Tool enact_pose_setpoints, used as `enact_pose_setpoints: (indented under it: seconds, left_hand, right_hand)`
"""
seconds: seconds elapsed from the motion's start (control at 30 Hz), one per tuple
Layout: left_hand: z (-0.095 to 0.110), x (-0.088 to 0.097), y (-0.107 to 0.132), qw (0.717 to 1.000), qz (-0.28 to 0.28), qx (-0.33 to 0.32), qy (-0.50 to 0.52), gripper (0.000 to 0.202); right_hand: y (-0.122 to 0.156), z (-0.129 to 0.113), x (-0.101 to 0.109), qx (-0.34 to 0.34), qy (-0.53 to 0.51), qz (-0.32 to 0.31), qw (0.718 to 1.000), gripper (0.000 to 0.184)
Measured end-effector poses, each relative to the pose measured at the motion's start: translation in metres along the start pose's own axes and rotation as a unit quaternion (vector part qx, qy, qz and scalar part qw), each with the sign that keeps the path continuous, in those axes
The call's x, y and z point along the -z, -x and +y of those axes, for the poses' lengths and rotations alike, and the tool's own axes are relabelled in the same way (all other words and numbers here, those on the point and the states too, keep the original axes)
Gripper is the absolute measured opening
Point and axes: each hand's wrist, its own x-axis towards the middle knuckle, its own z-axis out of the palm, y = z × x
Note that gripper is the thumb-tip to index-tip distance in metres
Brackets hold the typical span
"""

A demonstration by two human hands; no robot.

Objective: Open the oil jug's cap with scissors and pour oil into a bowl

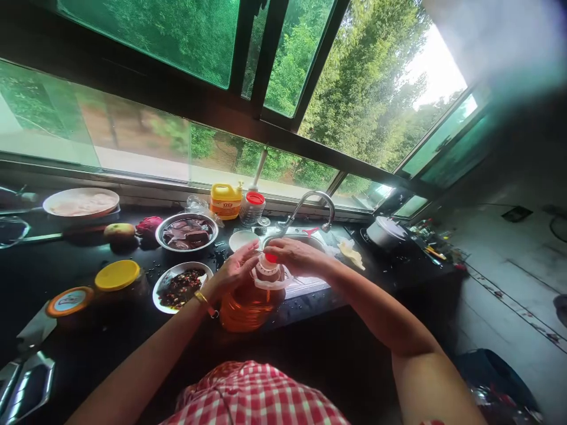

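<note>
Red Cap (271, 257) Taking Two Hands at Kitchen Window (349, 82)

A person in a red-and-white checked shirt (257, 395) is standing at a dark counter (321, 303) here, bending both arms in toward a large clear bottle (248, 307) of amber liquid. The bottle is standing upright at the counter's near edge, just in front of the sink (318, 241), its white handle (271, 285) ringing the neck. The right hand (292, 256) is gripping the red cap from above, its fingers curling closely over the top. The left hand (237, 270), with a gold-coloured bracelet (204, 301) at the wrist, is hovering beside the neck with fingers partly bent; from where I am standing, I cannot tell whether they are touching the cap.

To the person's left, a metal bowl (163, 241) is holding dark slabs in liquid, and a white bowl (156, 289) nearer the edge is holding a dark sauce flecked with red. Two jars, one with a yellow lid (117, 275) and one with an orange lid (71, 301), are sitting farther left. A yellow jug (225, 202) and a red-lidded container (253, 208) are standing side by side along the sill. A curved tap (314, 193) is arching over the sink, and a lidded pot (386, 231) is resting to the right.
</note>
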Motion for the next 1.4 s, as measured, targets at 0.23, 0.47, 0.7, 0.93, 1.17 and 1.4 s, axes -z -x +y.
enact_pose_setpoints:
  seconds: [0.23, 0.47, 0.7, 0.93, 1.17, 1.4]
  left_hand:
    - [-0.018, -0.003, 0.022, 0.999, 0.028, -0.021, -0.015, 0.064]
    - [-0.030, -0.004, 0.019, 0.996, 0.032, -0.062, -0.050, 0.060]
    - [-0.033, 0.000, 0.017, 0.988, 0.024, -0.080, -0.128, 0.065]
    - [-0.044, -0.001, 0.017, 0.977, 0.028, -0.136, -0.164, 0.064]
    - [-0.046, -0.002, 0.018, 0.971, 0.039, -0.145, -0.188, 0.064]
    - [-0.048, -0.006, 0.019, 0.967, 0.050, -0.144, -0.206, 0.070]
  right_hand:
    - [-0.013, -0.002, -0.008, -0.047, 0.029, -0.032, 0.998, 0.030]
    - [-0.018, -0.029, -0.022, -0.209, 0.106, -0.038, 0.971, 0.019]
    - [-0.025, -0.027, -0.010, -0.192, 0.074, -0.082, 0.975, 0.019]
    - [-0.016, -0.018, 0.012, -0.139, 0.024, -0.014, 0.990, 0.027]
    - [-0.016, -0.013, 0.002, -0.109, 0.005, -0.059, 0.992, 0.020]
    - [-0.026, -0.017, -0.002, -0.110, 0.076, -0.091, 0.987, 0.015]
